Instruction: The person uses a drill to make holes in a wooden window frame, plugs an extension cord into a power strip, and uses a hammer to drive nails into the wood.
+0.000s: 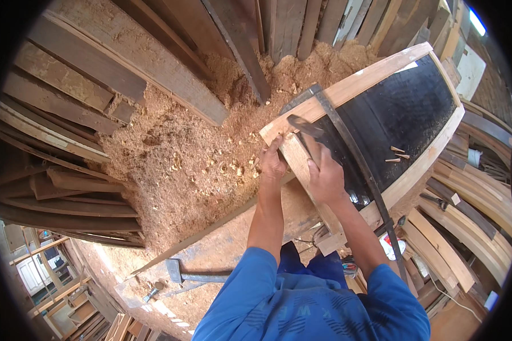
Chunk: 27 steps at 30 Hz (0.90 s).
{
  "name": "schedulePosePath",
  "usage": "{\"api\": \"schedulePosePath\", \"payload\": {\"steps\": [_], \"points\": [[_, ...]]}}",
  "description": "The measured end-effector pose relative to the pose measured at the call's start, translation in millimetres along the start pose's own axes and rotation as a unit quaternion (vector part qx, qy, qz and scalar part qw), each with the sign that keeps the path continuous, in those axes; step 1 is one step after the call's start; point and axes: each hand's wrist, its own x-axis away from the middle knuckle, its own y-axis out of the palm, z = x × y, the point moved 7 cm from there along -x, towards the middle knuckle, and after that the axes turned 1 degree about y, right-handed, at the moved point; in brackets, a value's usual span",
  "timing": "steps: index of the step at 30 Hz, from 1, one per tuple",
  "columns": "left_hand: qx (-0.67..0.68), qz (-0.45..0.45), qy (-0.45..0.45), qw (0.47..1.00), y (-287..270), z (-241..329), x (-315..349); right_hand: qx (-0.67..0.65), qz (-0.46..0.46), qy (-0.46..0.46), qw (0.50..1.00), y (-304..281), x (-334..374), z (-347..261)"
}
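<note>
My right hand (326, 175) is closed around the handle of a hammer (305, 126), whose dark metal head is just above the near left corner of a wooden frame (298, 162). At that corner my left hand (273, 161) has its fingers closed against the wood; whatever small piece may be between the fingertips is hidden. The pale frame has a curved outer side and stands over a black panel (375, 113). Across it runs a long dark metal bar clamp (352, 139). Several small wooden wedges (397, 153) lie on the black panel, right of my right hand.
Wood shavings (182, 165) are heaped left of and beyond the frame. A blue-grey metal tool with a blocky head (174, 271) lies near my left elbow. Planks (136, 51) lean at the far left, and curved timber pieces (444, 244) are stacked at right.
</note>
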Motion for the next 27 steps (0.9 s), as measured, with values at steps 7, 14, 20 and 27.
{"api": "schedulePosePath", "payload": {"steps": [7, 14, 20, 27], "points": [[-0.027, 0.016, 0.018, 0.999, -4.9, -0.7, -0.9, -0.094, 0.098, -0.081, 0.987, -11.6, 2.6, -10.5], [-0.094, 0.075, 0.052, 0.991, -2.0, 3.8, 13.1, 0.021, -0.012, 0.034, 0.999, -9.6, -3.7, -7.2], [-0.069, 0.001, 0.126, 0.990, 10.8, 9.5, 0.5, 0.137, -0.148, 0.129, 0.971, 20.2, -12.4, 24.6], [-0.089, 0.021, 0.128, 0.988, -0.2, 6.6, 2.5, 0.064, -0.039, 0.047, 0.996, 10.4, 7.6, 12.8]]}}
